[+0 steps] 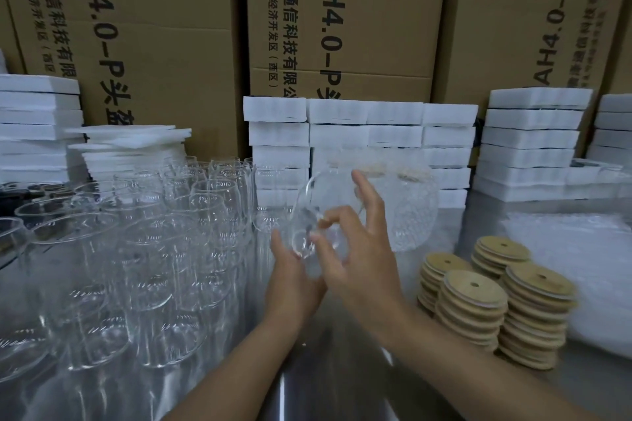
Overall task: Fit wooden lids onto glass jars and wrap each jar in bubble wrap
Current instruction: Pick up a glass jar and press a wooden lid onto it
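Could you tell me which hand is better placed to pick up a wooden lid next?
Probably the right hand: the wooden lid stacks stand on its side of the table, while the left hand grips the glass jar at its base.
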Demonstrator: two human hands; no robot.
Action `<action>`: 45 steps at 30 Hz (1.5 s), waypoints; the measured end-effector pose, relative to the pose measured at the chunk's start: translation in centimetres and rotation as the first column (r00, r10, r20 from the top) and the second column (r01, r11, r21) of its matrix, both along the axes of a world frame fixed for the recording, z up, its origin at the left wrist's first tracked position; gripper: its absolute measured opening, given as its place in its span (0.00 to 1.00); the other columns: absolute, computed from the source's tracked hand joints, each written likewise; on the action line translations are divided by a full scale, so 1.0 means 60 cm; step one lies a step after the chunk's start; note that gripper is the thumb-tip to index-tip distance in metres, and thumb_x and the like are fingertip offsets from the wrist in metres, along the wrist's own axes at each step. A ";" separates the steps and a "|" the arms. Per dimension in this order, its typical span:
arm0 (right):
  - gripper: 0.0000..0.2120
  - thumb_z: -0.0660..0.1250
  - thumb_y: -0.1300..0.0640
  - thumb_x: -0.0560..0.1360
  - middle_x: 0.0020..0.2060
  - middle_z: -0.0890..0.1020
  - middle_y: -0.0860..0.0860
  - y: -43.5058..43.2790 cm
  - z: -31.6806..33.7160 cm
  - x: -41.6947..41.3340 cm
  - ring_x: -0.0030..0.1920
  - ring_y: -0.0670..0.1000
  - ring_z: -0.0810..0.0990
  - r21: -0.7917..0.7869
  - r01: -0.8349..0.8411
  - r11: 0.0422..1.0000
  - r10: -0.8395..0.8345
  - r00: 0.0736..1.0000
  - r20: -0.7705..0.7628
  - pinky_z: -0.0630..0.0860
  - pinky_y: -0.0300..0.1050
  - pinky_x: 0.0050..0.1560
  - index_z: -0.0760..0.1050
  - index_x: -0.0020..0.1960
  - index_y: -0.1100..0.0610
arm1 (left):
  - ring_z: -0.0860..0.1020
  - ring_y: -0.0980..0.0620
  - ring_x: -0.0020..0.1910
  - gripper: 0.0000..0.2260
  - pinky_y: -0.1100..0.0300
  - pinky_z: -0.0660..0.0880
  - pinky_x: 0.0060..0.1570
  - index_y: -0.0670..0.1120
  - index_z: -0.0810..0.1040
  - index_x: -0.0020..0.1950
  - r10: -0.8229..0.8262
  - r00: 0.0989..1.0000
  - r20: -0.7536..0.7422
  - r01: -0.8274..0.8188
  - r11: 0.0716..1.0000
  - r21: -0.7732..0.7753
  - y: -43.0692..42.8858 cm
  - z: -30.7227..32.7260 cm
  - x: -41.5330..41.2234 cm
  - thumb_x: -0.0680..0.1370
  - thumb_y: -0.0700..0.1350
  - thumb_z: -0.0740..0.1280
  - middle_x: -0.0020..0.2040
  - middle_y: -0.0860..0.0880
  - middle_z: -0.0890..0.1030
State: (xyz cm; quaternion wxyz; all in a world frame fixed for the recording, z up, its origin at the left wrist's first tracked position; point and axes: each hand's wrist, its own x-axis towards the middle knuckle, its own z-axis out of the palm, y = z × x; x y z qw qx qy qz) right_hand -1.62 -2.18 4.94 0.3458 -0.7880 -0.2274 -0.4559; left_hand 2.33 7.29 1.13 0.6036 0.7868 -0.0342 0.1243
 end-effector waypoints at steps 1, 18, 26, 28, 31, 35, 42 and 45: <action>0.04 0.67 0.55 0.75 0.74 0.54 0.41 -0.003 -0.017 -0.011 0.73 0.40 0.56 -0.032 -0.003 0.999 0.003 1.000 0.010 0.61 0.22 0.57 0.74 0.48 0.51 | 0.80 0.41 0.53 0.45 0.45 0.76 0.56 0.50 0.46 0.78 -0.006 1.000 -0.003 0.006 0.999 -0.038 0.000 -0.003 -0.002 0.69 0.56 0.69 0.51 0.45 0.81; 0.37 0.71 0.43 0.67 0.67 0.65 0.40 -0.036 -0.049 -0.029 0.70 0.39 0.64 0.178 -0.232 0.956 0.269 0.937 -0.222 0.62 0.34 0.68 0.57 0.71 0.43 | 0.75 0.35 0.62 0.50 0.39 0.73 0.61 0.43 0.62 0.75 -0.215 0.976 -0.030 0.183 0.891 -0.416 0.006 -0.010 0.001 0.55 0.50 0.75 0.67 0.36 0.72; 0.40 0.79 0.43 0.55 0.59 0.74 0.38 -0.033 -0.043 -0.030 0.61 0.42 0.75 0.399 -0.242 0.884 0.342 0.918 -0.202 0.73 0.42 0.62 0.65 0.63 0.43 | 0.75 0.44 0.64 0.58 0.66 0.76 0.51 0.44 0.62 0.73 -0.325 0.943 0.070 0.332 0.933 -0.140 -0.002 -0.028 -0.002 0.51 0.64 0.81 0.65 0.45 0.72; 0.38 0.78 0.43 0.55 0.57 0.75 0.38 -0.034 -0.036 -0.028 0.61 0.39 0.75 0.472 -0.228 0.852 0.337 0.928 -0.161 0.71 0.32 0.59 0.67 0.60 0.45 | 0.77 0.51 0.63 0.61 0.65 0.78 0.50 0.48 0.55 0.77 -0.319 0.942 0.107 0.332 0.931 -0.153 -0.008 -0.022 0.000 0.51 0.64 0.80 0.70 0.46 0.69; 0.35 0.77 0.42 0.54 0.55 0.76 0.40 -0.037 -0.027 -0.022 0.60 0.37 0.74 0.570 -0.205 0.796 0.348 0.925 -0.153 0.71 0.33 0.58 0.67 0.57 0.46 | 0.73 0.54 0.68 0.57 0.56 0.74 0.64 0.63 0.48 0.76 -0.313 0.929 0.199 0.325 0.945 -0.031 -0.010 -0.022 0.000 0.56 0.59 0.79 0.76 0.49 0.63; 0.33 0.76 0.39 0.53 0.52 0.77 0.38 -0.045 -0.025 -0.014 0.58 0.37 0.75 0.640 -0.162 0.751 0.350 0.919 -0.179 0.73 0.41 0.59 0.67 0.53 0.44 | 0.65 0.61 0.72 0.65 0.55 0.66 0.71 0.62 0.47 0.78 -0.309 0.930 0.198 0.311 0.950 0.024 -0.005 -0.026 0.002 0.48 0.71 0.78 0.75 0.55 0.60; 0.32 0.77 0.37 0.52 0.53 0.76 0.43 -0.039 -0.036 -0.011 0.57 0.36 0.75 0.665 -0.131 0.735 0.360 0.907 -0.218 0.72 0.42 0.59 0.65 0.49 0.42 | 0.65 0.69 0.66 0.60 0.76 0.63 0.58 0.60 0.48 0.78 -0.257 0.941 0.220 0.250 0.966 0.060 0.000 -0.026 0.003 0.51 0.64 0.77 0.74 0.53 0.60; 0.31 0.76 0.37 0.53 0.52 0.77 0.42 -0.041 -0.036 -0.012 0.57 0.37 0.75 0.639 -0.116 0.760 0.329 0.917 -0.225 0.71 0.41 0.60 0.65 0.48 0.42 | 0.64 0.60 0.71 0.60 0.66 0.63 0.64 0.58 0.49 0.78 -0.259 0.941 0.220 0.249 0.966 0.070 -0.001 -0.025 0.001 0.51 0.64 0.76 0.75 0.52 0.60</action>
